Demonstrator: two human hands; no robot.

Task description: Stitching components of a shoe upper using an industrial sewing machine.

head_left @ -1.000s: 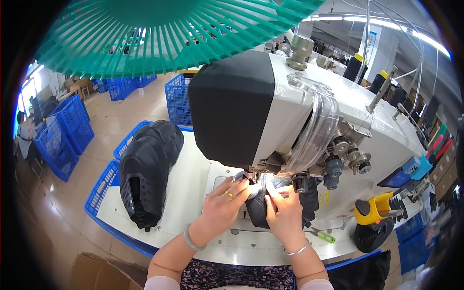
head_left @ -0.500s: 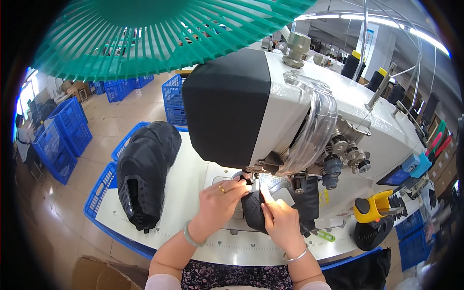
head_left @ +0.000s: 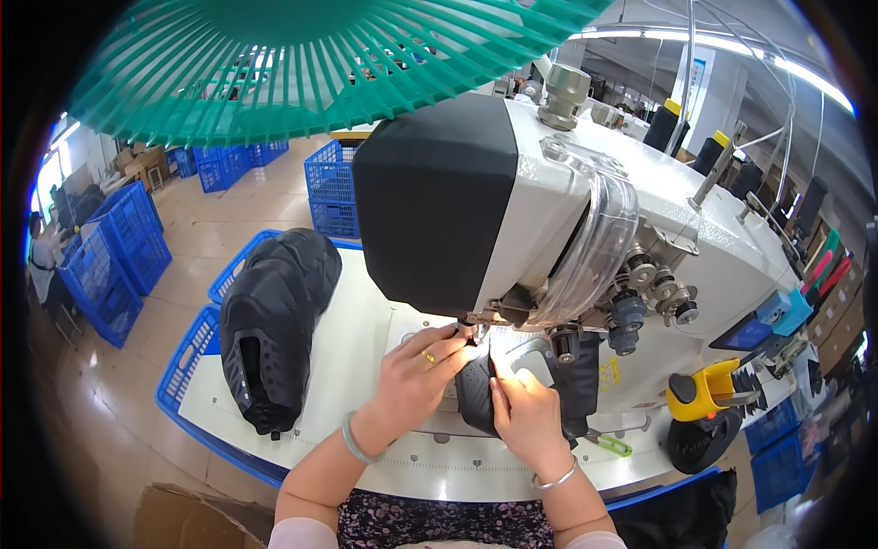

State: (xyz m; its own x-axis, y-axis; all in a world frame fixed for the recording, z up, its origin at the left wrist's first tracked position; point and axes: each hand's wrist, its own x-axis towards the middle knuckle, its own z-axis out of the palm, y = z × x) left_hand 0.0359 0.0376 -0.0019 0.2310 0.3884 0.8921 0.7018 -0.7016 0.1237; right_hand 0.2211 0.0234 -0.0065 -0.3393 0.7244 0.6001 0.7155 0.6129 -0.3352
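A black perforated shoe upper lies on the white bed of a sewing machine, with its far edge at the needle area. My left hand is closed, fingertips pinching the edge of the upper just left of the presser foot. On the other side, my right hand is closed too, its forefinger stretched toward the needle and the thumb against the upper. Bright lamp light washes out the spot between the fingertips, so the stitching there is hidden. More black material lies right of the right hand.
Nested black shoe uppers lie on the table's left side, beside a blue crate. A green fan guard hangs overhead. Green-handled snips and a yellow holder are at the right. Blue crates stand on the floor.
The view has shifted slightly. My left fingers have straightened and lie flatter near the presser foot; my right hand keeps nearly the same place on the upper.
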